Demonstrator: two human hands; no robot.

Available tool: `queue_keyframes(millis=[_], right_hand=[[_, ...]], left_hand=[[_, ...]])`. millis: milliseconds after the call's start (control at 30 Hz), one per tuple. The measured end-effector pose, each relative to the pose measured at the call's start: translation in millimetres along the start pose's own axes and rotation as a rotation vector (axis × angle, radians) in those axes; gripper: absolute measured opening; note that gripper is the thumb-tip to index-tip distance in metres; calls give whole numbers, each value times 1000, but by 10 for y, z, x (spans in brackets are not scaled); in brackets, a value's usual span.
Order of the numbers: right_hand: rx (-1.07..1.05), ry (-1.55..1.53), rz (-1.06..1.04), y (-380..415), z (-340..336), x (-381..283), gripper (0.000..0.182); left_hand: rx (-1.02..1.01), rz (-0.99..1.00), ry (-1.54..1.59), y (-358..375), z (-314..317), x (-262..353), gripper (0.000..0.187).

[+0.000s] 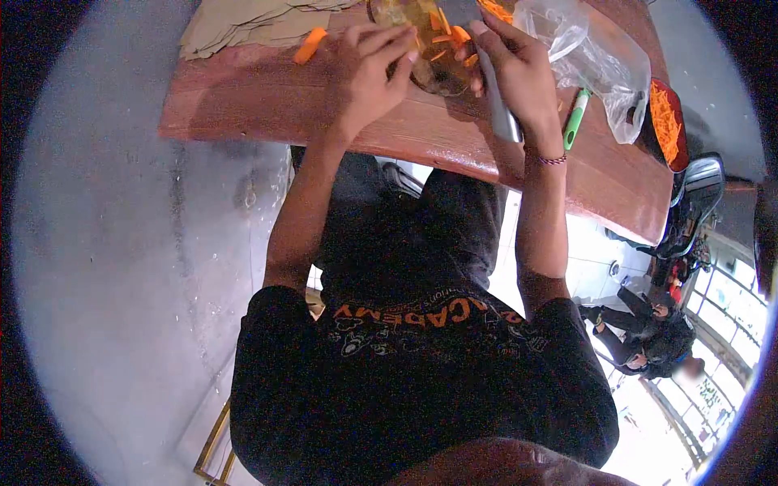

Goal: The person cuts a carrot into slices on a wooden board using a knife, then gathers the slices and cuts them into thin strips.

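My left hand (377,69) is over the near side of a see-through amber board or dish (442,79). Its fingers are bent toward the thumb, with a bit of orange at the fingertips; what they grip is too small to make out. Cut carrot sticks (440,39) lie between my two hands. My right hand (523,77) is closed around a metal knife (504,117), whose silver length slants down toward the table edge. A carrot piece (460,34) shows by the right fingertips. Left of my left hand, a larger carrot piece (309,46) rests on the wooden table (243,101).
A clear plastic bag (596,61) lies right of my right hand, beside a green-and-white handled tool (577,119). Shredded carrot (666,125) fills a dark tray at the right edge. Brown paper (235,24) covers the far left. Another person (656,336) sits at the right.
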State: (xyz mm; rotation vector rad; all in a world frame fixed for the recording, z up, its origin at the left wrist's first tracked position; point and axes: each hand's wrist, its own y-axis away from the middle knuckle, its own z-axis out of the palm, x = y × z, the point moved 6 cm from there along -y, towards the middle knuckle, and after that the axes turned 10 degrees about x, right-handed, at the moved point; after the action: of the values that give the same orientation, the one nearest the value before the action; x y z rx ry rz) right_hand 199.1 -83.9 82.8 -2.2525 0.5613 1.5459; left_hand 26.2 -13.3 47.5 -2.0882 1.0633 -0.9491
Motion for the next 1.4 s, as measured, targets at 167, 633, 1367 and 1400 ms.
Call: queue_keyframes(millis=[167,633,1367,1400], right_hand=[[-66,-342,72,134,53,-38,42],[33,-380,148,375,60,180,48],[250,-216,157,218,-716,431,45],[243,-203,146,216,-720,440,45]], left_hand=[[-22,-529,510,-147,99,-285,33],[-184,-956,893,-218,412,-293,32],[-147,43,-42,-440,776,145,33],[-147,41,-41,-432,801,136,33]])
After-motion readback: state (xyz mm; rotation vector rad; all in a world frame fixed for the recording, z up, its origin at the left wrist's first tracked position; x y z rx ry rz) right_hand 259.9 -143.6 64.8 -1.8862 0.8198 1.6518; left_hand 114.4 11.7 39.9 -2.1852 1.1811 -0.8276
